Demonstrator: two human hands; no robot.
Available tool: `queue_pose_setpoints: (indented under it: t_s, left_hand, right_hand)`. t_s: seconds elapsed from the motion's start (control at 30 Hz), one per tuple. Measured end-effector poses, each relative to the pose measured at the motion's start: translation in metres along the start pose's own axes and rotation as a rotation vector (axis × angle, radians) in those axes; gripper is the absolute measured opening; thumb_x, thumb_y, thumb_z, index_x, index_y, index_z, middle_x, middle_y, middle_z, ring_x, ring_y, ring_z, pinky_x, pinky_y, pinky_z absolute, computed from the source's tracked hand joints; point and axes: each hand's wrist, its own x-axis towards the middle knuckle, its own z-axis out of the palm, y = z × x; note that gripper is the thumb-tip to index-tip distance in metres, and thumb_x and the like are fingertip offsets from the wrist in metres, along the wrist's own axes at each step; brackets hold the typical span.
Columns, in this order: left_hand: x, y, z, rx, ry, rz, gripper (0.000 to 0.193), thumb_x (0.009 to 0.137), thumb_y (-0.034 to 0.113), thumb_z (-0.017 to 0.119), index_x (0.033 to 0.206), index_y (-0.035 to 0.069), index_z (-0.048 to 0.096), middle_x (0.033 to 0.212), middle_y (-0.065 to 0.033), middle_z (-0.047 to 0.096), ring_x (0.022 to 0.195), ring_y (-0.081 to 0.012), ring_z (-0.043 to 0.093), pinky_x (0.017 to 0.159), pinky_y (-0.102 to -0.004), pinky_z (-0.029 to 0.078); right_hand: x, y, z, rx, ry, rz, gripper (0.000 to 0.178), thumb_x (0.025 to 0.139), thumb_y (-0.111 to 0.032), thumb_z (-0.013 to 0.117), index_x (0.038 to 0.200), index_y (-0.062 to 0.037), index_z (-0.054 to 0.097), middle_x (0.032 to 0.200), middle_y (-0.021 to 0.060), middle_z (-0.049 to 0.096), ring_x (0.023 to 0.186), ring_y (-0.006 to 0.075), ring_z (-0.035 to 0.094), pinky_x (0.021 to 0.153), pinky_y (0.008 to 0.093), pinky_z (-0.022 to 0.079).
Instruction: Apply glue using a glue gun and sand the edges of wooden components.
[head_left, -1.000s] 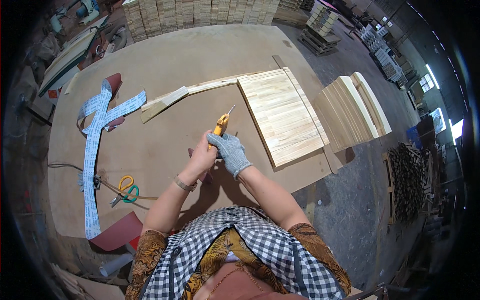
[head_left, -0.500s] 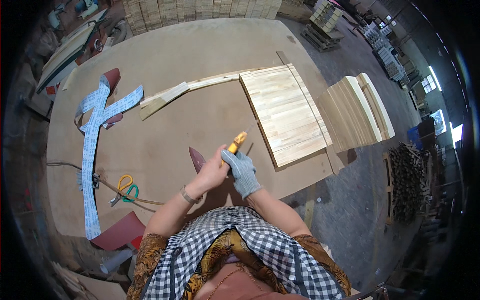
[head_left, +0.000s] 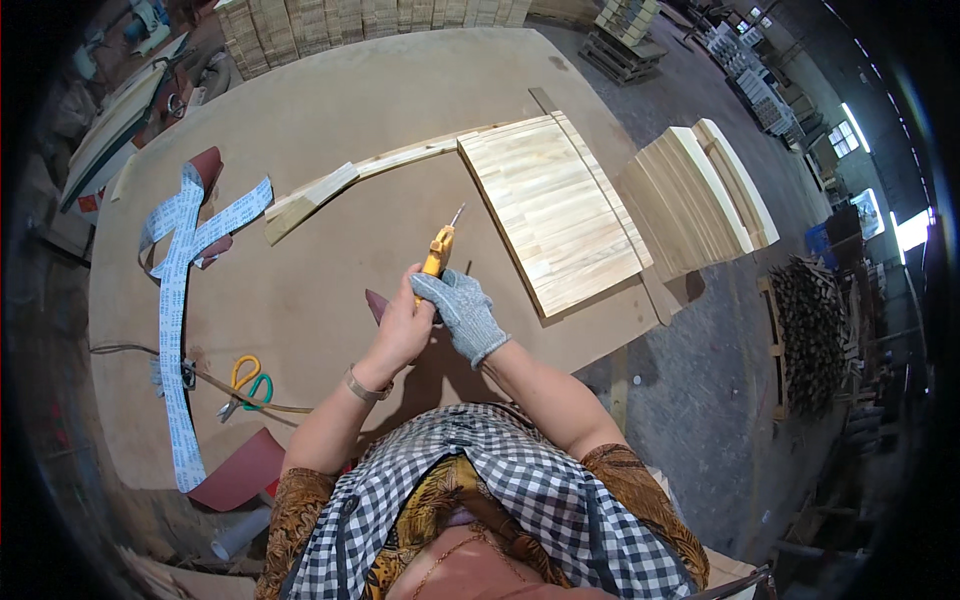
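Both hands are closed together around a yellow hand tool [head_left: 438, 250] with a slim metal tip that points up and away from me; its exact kind I cannot make out. My bare left hand [head_left: 404, 325] wraps the lower handle. My right hand [head_left: 462, 308], in a grey knit glove, overlaps it from the right, thumb along the handle. Much of the handle is hidden by the fingers. Beyond the hands to the right lies a pale wooden panel [head_left: 550, 210] made of joined strips. A dark red piece of sandpaper [head_left: 376, 305] shows beside my left hand.
On the table [head_left: 330, 240], sandpaper strips [head_left: 175, 300] with printed blue-white backs lie left, near scissors [head_left: 246, 385] with yellow and green handles. Wood strips [head_left: 400, 158] reach the panel's far corner. Curved boards [head_left: 680, 200] stand stacked right; a dark cord [head_left: 125, 349] crosses the left edge.
Both hands have shifted slightly left with the yellow tool, and its tip now points more upward, farther from the panel. The whole view has also turned slightly.
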Motion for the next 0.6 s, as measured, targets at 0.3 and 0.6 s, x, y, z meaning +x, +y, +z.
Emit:
queue_pose_setpoints:
  t_s: [0.3,0.6]
  left_hand:
    - [-0.017,-0.003,0.011,0.016,-0.054,-0.019,0.046,0.086,0.010,0.041,0.130,0.001,0.028,0.090,-0.0172,0.058,0.069,-0.0230,0.061,0.063,-0.0340,0.049]
    - [-0.020,-0.008,0.007,0.044,-0.105,0.136,0.043,0.090,0.012,0.040,0.132,0.008,0.029,0.090,-0.0048,0.052,0.058,-0.0062,0.047,0.047,-0.0212,0.041]
  right_hand:
    - [-0.014,0.036,-0.006,0.079,0.101,0.058,0.035,0.079,-0.032,0.063,0.090,0.0008,0.060,0.077,0.0067,0.061,0.067,0.0126,0.059,0.057,0.0268,0.048]
    - [-0.019,0.050,-0.004,0.035,0.157,0.068,0.034,0.080,-0.033,0.064,0.090,-0.0011,0.060,0.073,0.0035,0.058,0.064,0.0105,0.056,0.055,0.0255,0.046]
